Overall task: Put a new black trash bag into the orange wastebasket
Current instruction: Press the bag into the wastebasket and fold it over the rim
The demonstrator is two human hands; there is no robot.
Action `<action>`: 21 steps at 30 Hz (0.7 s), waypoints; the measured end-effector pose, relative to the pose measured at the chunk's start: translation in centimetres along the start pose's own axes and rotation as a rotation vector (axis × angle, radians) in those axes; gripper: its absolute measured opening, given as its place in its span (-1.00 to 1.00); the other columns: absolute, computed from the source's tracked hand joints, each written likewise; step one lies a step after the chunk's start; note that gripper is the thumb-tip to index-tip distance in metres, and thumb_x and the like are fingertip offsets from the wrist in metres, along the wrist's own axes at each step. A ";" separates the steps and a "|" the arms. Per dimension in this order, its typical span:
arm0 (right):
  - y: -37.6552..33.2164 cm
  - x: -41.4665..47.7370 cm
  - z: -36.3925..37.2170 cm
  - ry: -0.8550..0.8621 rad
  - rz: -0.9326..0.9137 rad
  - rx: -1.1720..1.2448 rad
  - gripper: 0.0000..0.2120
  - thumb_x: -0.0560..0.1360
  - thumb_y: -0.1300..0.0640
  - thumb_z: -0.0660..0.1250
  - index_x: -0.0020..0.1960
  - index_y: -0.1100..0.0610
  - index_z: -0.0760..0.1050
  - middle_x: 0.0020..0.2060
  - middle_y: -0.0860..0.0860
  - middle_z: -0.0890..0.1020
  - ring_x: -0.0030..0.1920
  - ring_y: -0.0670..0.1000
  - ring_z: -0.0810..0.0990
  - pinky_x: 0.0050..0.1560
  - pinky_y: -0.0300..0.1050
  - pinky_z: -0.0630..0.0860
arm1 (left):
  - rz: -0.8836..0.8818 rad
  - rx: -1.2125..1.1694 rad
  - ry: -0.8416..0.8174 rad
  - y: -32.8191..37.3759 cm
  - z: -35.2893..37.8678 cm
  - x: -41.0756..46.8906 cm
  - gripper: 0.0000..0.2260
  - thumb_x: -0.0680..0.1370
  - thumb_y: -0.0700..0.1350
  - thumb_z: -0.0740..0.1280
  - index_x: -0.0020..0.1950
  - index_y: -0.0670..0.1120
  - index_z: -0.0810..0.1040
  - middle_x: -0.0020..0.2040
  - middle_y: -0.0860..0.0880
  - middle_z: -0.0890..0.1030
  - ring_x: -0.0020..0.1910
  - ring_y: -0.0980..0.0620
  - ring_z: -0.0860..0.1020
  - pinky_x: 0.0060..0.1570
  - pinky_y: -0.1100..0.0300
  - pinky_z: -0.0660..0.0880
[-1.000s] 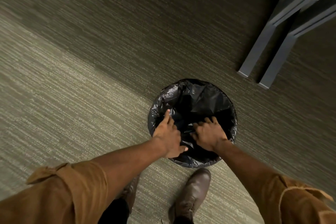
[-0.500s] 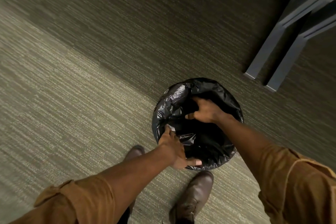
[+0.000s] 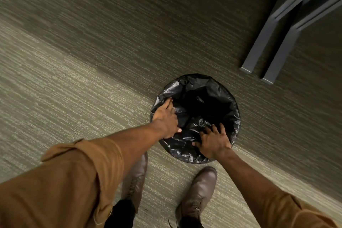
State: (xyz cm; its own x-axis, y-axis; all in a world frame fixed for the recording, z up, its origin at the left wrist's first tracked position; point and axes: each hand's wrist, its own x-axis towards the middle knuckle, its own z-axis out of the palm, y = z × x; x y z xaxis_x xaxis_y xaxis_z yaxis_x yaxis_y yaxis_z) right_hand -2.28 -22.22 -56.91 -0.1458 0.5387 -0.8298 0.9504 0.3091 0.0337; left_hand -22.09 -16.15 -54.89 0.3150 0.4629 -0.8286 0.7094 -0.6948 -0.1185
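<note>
The black trash bag [image 3: 207, 87] lines a round wastebasket on the carpet, and its edge is folded over the rim all the way round. No orange of the basket shows, because the bag covers it. My left hand [image 3: 165, 118] clasps the bag-covered rim on the left side, with the thumb inside. At the near rim my right hand [image 3: 212, 140] lies flat on the crinkled plastic with its fingers spread.
Two grey metal furniture legs [image 3: 259, 48] stand on the carpet just beyond the basket at the upper right. My brown boots [image 3: 199, 190] are planted right in front of the basket. Striped carpet [image 3: 74, 79] stretches to the left.
My right hand has come back from the far inside of the bag to the near rim. My left hand has slid along the rim further to the left and away from me.
</note>
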 end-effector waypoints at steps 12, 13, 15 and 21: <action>-0.8 -6.6 1.0 0.945 0.495 0.924 -0.43 0.51 0.12 0.56 0.46 0.19 0.48 0.39 0.24 0.53 0.39 0.27 0.45 0.33 0.15 0.44 | -0.627 -0.812 0.805 2.3 2.8 -5.5 -0.36 0.58 0.13 0.45 0.51 -0.24 0.40 0.62 -0.32 0.37 0.59 -0.30 0.38 0.57 -0.21 0.39; -1.1 -7.1 1.5 0.970 0.547 1.035 -0.36 0.50 0.15 0.58 0.50 0.21 0.43 0.43 0.25 0.49 0.42 0.26 0.43 0.33 0.07 0.42 | -0.695 -0.934 0.789 2.5 3.1 -5.7 -0.29 0.56 0.10 0.50 0.54 -0.26 0.34 0.64 -0.33 0.32 0.61 -0.30 0.35 0.59 -0.19 0.36; -2.0 -7.8 2.6 0.964 0.628 1.310 -0.28 0.50 0.18 0.60 0.55 0.21 0.35 0.48 0.23 0.45 0.41 0.18 0.46 0.31 0.00 0.46 | -0.797 -1.220 0.728 3.0 3.5 -6.0 -0.20 0.55 0.00 0.58 0.62 -0.27 0.24 0.66 -0.31 0.26 0.58 -0.28 0.37 0.58 -0.14 0.43; -4.7 -7.6 4.1 0.719 1.033 2.299 -0.35 0.44 0.04 0.66 0.39 0.11 0.42 0.04 0.10 0.63 -0.12 0.01 0.60 0.11 -0.05 0.55 | -1.128 -2.068 0.387 4.4 2.5 -6.9 -0.26 0.52 0.08 0.61 0.49 -0.10 0.24 0.30 -0.18 0.51 0.12 -0.16 0.63 0.24 -0.08 0.67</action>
State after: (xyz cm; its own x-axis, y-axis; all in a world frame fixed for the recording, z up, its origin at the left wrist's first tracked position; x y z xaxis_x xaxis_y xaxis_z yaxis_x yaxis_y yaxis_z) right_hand -4.47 -30.98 -53.02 0.6703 0.1071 -0.7343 -0.5526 -0.5885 -0.5902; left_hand -22.69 -23.80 -51.07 -0.5989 0.3282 -0.7304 -0.0013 0.9117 0.4108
